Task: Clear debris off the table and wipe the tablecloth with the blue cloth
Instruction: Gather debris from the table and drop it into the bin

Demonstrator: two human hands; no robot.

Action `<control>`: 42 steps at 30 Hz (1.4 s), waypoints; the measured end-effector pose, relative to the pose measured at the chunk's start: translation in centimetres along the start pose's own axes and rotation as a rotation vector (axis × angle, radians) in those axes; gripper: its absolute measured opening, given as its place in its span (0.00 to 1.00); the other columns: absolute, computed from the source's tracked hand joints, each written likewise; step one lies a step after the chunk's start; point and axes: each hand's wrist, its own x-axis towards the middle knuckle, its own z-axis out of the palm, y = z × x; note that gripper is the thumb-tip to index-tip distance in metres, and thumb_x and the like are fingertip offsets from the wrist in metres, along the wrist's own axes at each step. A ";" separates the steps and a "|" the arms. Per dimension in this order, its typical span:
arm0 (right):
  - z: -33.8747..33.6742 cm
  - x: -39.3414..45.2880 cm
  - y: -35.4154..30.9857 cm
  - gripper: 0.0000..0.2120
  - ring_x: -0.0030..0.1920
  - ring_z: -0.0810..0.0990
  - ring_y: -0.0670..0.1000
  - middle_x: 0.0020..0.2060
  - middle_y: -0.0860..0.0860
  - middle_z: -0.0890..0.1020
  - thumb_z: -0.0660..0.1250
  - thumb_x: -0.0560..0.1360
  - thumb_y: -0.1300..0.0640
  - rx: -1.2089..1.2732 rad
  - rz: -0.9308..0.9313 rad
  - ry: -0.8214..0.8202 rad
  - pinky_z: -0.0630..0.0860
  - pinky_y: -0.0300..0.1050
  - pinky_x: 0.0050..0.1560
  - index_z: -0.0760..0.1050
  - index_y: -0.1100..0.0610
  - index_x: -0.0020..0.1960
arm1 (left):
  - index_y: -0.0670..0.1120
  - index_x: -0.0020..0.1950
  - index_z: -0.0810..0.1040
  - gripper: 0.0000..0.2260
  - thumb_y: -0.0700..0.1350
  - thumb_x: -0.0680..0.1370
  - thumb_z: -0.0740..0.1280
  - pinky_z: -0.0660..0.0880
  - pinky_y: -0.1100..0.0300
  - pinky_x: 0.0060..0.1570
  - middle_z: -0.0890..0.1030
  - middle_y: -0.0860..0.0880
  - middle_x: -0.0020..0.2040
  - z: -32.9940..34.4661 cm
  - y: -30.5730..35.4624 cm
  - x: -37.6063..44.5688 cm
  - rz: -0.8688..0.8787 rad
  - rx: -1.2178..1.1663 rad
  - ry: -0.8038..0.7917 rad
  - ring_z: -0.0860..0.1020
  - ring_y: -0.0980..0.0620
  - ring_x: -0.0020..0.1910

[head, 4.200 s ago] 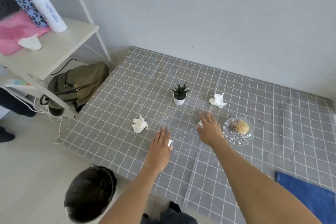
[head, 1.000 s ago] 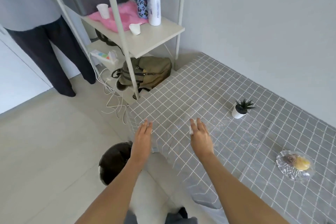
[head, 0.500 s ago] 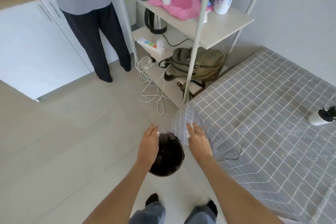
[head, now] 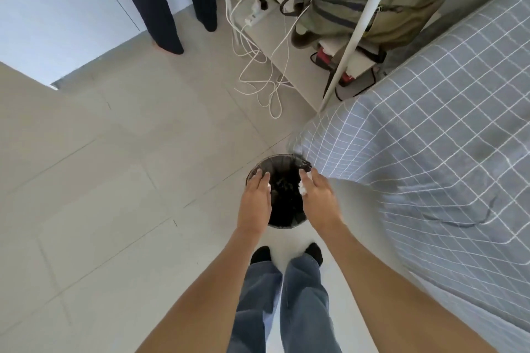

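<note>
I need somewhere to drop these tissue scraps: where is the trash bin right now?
In the head view the black trash bin stands on the floor at lower centre, just off the corner of the checked tablecloth, directly below the left hand and right hand.

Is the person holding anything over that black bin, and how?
Each hand holds a crumpled white tissue against its inner fingers: left hand, right hand, both above the black bin.

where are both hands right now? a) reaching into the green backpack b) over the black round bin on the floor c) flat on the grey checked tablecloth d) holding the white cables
b: the left hand and the right hand are both above the open top of the black round bin on the tiled floor, each with a bit of white paper showing at its fingers.
</note>
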 end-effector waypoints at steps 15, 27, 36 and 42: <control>11.2 6.1 3.2 0.36 0.76 0.48 0.62 0.77 0.58 0.47 0.61 0.78 0.44 -0.189 -0.010 -0.141 0.51 0.58 0.74 0.44 0.47 0.78 | 0.40 0.72 0.68 0.17 0.39 0.82 0.57 0.62 0.57 0.70 0.67 0.41 0.72 5.6 -8.3 3.1 -0.076 0.046 0.019 0.66 0.44 0.71; 11.3 6.5 5.4 0.34 0.77 0.44 0.59 0.77 0.58 0.43 0.58 0.80 0.46 -0.210 0.021 -0.155 0.47 0.54 0.74 0.41 0.48 0.78 | 0.41 0.73 0.65 0.18 0.41 0.83 0.56 0.63 0.54 0.71 0.64 0.41 0.74 8.0 -7.6 4.4 -0.064 0.039 -0.045 0.65 0.43 0.72; 10.3 6.8 6.7 0.34 0.77 0.43 0.58 0.77 0.57 0.43 0.58 0.80 0.48 -0.207 0.049 -0.146 0.46 0.54 0.74 0.41 0.48 0.78 | 0.42 0.78 0.50 0.26 0.47 0.83 0.55 0.54 0.48 0.73 0.49 0.40 0.78 9.1 -6.4 6.1 -0.073 0.168 -0.166 0.49 0.42 0.77; 8.5 6.5 6.2 0.34 0.77 0.42 0.57 0.77 0.57 0.42 0.57 0.80 0.48 -0.210 0.064 -0.146 0.45 0.53 0.74 0.40 0.49 0.77 | 0.42 0.78 0.45 0.26 0.49 0.84 0.51 0.53 0.46 0.73 0.44 0.41 0.78 7.3 -5.9 5.8 -0.179 0.253 -0.199 0.46 0.43 0.77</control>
